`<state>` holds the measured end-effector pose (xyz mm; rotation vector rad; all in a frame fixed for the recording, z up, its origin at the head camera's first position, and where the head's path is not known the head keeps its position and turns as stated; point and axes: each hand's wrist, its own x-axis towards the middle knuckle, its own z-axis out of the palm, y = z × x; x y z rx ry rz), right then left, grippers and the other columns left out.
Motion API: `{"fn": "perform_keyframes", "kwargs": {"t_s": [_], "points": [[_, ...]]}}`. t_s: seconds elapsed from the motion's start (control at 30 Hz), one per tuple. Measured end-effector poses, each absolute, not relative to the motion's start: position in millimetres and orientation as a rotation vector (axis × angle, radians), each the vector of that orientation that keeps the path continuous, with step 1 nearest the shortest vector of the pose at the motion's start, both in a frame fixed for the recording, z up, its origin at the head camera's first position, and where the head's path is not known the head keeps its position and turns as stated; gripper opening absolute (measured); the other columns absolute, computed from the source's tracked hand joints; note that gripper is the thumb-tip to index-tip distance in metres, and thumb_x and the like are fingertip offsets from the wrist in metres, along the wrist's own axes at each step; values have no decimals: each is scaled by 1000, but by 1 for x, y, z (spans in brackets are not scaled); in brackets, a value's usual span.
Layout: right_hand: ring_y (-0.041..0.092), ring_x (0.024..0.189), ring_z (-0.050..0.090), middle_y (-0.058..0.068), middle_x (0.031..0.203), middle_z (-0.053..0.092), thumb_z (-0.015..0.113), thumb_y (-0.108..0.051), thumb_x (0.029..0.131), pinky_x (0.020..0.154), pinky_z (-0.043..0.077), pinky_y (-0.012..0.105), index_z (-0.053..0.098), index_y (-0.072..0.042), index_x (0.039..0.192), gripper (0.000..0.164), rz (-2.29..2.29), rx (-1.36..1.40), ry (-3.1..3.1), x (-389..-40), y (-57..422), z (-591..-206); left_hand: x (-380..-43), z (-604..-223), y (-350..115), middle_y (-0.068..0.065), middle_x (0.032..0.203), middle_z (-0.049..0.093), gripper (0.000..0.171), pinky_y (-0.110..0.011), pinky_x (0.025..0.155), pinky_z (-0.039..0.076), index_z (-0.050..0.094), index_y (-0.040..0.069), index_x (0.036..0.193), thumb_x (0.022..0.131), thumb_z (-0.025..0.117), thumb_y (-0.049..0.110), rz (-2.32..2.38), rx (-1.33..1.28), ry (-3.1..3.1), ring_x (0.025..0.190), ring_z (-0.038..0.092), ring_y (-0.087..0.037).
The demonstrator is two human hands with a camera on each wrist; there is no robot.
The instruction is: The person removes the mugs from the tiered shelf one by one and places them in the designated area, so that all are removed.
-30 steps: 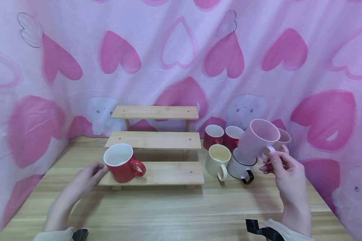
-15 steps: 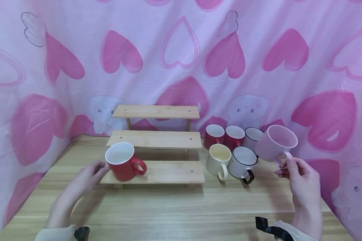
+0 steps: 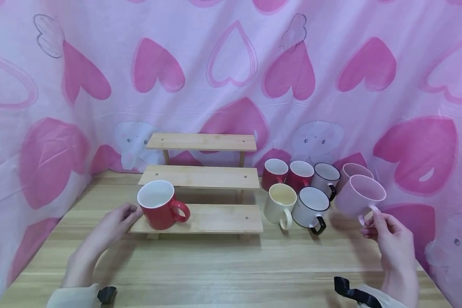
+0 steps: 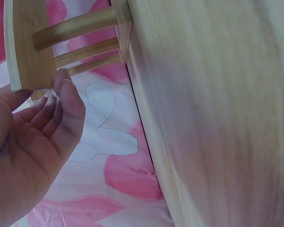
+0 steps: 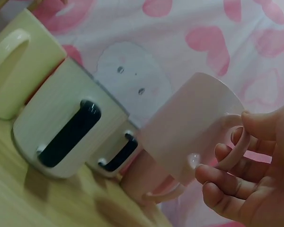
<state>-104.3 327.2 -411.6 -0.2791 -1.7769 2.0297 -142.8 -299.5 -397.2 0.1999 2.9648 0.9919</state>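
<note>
My right hand (image 3: 395, 241) pinches the handle of a pink mug (image 3: 354, 200), which is slightly tilted at the right end of the mug group. The right wrist view shows this pink mug (image 5: 189, 123) raised above another pink mug (image 5: 144, 177). At the left, my left hand (image 3: 115, 224) grips the end of the lowest board of a three-step wooden shelf (image 3: 223, 218). Thumb and fingers lie on either side of that board (image 4: 28, 52) in the left wrist view. A red mug (image 3: 159, 212) with a white inside stands on the lowest step, close to my left fingers.
Right of the shelf stand two red mugs (image 3: 274, 175), a cream mug (image 3: 277, 205), and two white mugs (image 3: 308, 209) with black handles. The second pink mug (image 3: 356, 169) is behind the held one. A heart-patterned curtain (image 3: 231, 55) backs the wooden table (image 3: 223, 273).
My right hand has carried the pink mug rightward and down, uncovering the rear white mug and the other pink mug. The left hand keeps its place at the shelf end.
</note>
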Motion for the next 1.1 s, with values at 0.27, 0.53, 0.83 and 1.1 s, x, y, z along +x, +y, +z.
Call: {"fn": "perform_keyframes", "kwargs": {"t_s": [0.27, 0.53, 0.83, 1.1], "points": [[13, 64, 66, 2, 78, 64, 56, -14, 100, 62, 53, 23, 70, -8, 87, 20, 2099, -145, -1867, -104, 336, -433, -145, -396, -297, -3, 75, 50, 32, -34, 61, 42, 59, 2, 102, 102, 54, 34, 992, 203, 2948, 71, 49, -19], [13, 68, 67, 2, 79, 66, 55, -16, 101, 63, 53, 23, 71, -11, 92, 19, 2108, -132, -1965, -107, 339, -445, -145, -393, -295, -3, 75, 50, 32, -34, 60, 42, 59, 2, 103, 102, 53, 33, 1004, 189, 2939, 70, 48, -19], [13, 68, 67, -1, 81, 65, 53, -14, 102, 64, 54, 24, 71, -12, 94, 20, 2153, -107, -1996, -110, 340, -456, -143, -394, -299, -3, 75, 50, 31, -33, 60, 43, 58, 2, 102, 102, 53, 33, 995, 194, 2943, 70, 48, -19], [13, 66, 68, 0, 81, 68, 55, -17, 102, 62, 54, 26, 72, -14, 94, 19, 2145, -143, -2034, -113, 338, -464, -143, -395, -299, -2, 73, 49, 30, -32, 59, 42, 58, 2, 101, 102, 54, 32, 1005, 193, 2954, 68, 48, -18]]}}
